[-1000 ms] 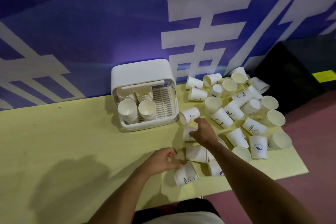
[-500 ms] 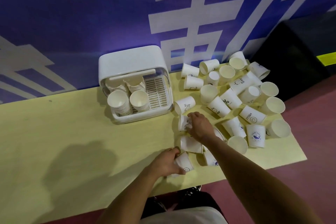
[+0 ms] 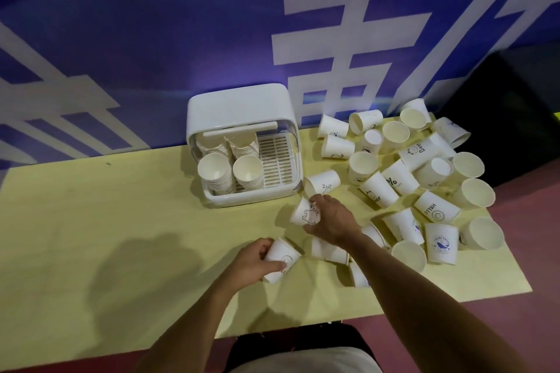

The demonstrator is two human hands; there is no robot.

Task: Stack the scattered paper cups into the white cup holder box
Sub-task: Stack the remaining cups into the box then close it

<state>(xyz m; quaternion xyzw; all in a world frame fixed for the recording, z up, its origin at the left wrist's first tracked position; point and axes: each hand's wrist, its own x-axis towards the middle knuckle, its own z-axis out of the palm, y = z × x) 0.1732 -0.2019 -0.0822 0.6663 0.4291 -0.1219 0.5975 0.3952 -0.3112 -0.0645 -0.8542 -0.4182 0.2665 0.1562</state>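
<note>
Pulls one cup leftward from the pile since a moment ago, with left hand curled round it, grips a cartoon-printed cup in right hand, palm down, near the white cup holder box on the yellow table.

Pale yellow bench, seen from above and in front. The white cup holder box stands at the rear edge, near the middle, with its open front facing the viewer. To its right, scattered paper cups cover the bench out to its right end. Most lie on their sides, many touching or overlapping. A few stand upright with mouths up, such as the upright cup. One tipped cup lies just beside the box's front right corner. A broad shadow falls across the left half.
</note>
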